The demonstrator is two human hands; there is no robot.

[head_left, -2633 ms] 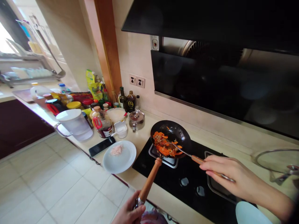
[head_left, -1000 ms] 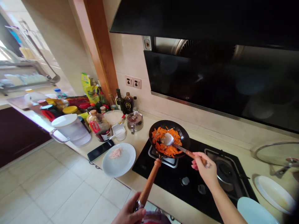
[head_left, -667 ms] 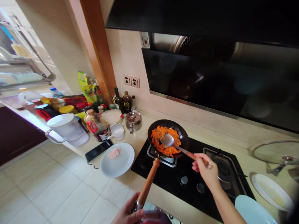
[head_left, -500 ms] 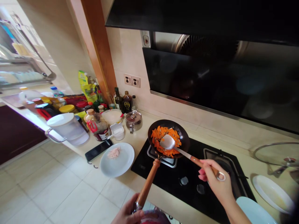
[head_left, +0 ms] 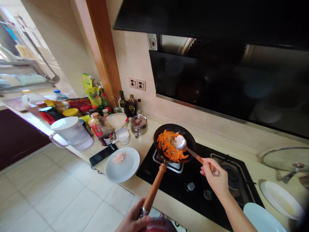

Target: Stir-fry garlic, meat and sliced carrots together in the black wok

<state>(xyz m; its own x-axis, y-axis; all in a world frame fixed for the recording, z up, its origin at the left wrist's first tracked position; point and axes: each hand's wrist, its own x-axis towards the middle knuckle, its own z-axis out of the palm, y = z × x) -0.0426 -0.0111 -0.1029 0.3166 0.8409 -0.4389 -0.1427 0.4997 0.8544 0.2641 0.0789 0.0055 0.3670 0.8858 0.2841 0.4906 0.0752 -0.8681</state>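
Grasping the wooden handle (head_left: 155, 187) of the wok (head_left: 190, 138) with the left hand (head_left: 136, 216) and curling the right hand's (head_left: 216, 178) grip around a metal spatula (head_left: 180, 142). Apparently stirring the orange slices (head_left: 169, 148), likely carrot, lying inside the wok over the hob (head_left: 178, 183). Probably calling next for sliding the spatula's edge under the slices and turning them while bracing the handle. Not touching the plate (head_left: 131, 167) of pale pieces (head_left: 119, 158), lying beside the hob on the table (head_left: 149, 141).

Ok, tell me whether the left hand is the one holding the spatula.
No, the right hand holds the spatula, while the left hand grips the wok handle.
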